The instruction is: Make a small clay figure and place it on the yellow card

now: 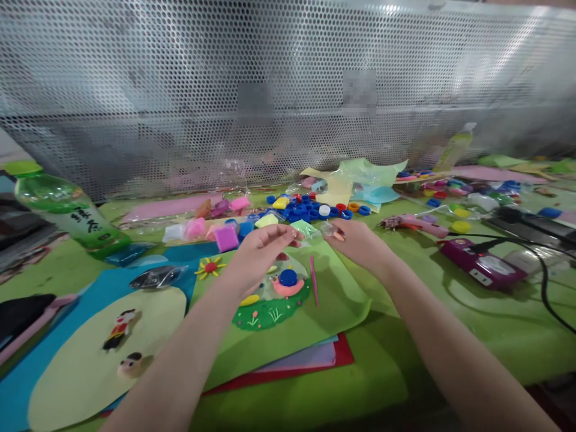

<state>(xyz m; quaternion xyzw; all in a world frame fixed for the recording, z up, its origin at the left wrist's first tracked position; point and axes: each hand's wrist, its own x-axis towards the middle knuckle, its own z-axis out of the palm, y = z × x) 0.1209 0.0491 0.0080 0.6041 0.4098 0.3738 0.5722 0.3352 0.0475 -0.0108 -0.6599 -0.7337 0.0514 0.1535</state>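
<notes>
Near the middle, my left hand [265,241] pinches one side of a small clear plastic bag with light green clay [305,228]. The fingers of my right hand [353,237] are closed on the bag's clear right end. Under my hands lies a green paper sheet [342,294] bearing a clay picture. It has a pink snail with a blue shell [288,278], a green clay meadow [265,317] and a yellow sun with a red middle [210,267]. A thin pink stick [314,281] rests on the sheet, right of the snail. My left fingers partly cover the picture.
Blue bottle caps [306,210] are heaped behind my hands, with wrapped clay pieces [226,238] to their left. A green tea bottle [67,207] stands far left. At right are a purple power adapter [483,264] and black cables [545,282]. A perforated metal panel [288,54] rises behind.
</notes>
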